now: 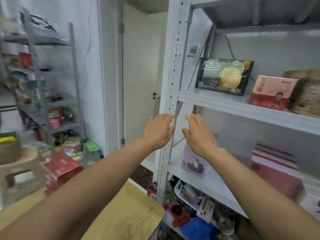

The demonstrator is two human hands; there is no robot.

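Both arms are stretched forward at frame centre, toward the white shelving unit. The left hand (158, 131) is flat, back facing the camera, fingers straight and close together. Its fingertips sit at the perforated upright post (173, 75); can't tell whether they touch it. The right hand (199, 134) is in the same pose, fingers straight and slightly spread, just right of the post, in front of the gap under the middle shelf board (242, 108). Neither hand holds anything, and there is a narrow gap between the two.

The post runs top to bottom just right of centre and forms the front left corner of the unit.

On the middle shelf board, right of centre: a black box (224, 76) with a round yellow print, propped up. A pink-and-red box (271, 92) sits just beside it.

Lower right: a stack of red-and-white boxes (275, 170) on the shelf below.

Bottom centre: the corner of a wooden tabletop (129, 210) under the forearms.

Behind the hands: a closed white door (138, 66).

Left of frame: a second grey rack (52, 75), stocked but blurred. A red bag (60, 168) sits below it.
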